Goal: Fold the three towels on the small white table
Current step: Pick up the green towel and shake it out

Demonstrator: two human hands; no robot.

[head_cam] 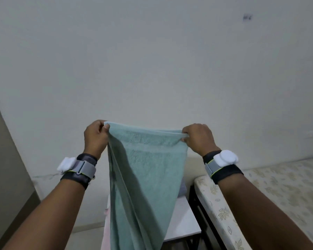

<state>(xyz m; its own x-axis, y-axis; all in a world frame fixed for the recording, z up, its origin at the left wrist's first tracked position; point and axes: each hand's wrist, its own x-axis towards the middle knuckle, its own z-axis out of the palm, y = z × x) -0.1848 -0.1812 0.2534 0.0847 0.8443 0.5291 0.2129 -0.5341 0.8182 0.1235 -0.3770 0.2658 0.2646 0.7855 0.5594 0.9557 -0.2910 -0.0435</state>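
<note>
A light green towel (145,177) hangs in the air in front of me, held by its top edge. My left hand (96,137) pinches the top left corner and my right hand (199,138) pinches the top right corner. The towel drops down over the small white table (182,219) and hides most of it. A grey towel (182,189) peeks out behind the green one's right edge. A strip of pink cloth (105,230) shows along its lower left side.
A bed with a floral mattress (278,192) and dark frame stands close to the right of the table. A plain white wall fills the background. A beige surface (5,168) stands at the left.
</note>
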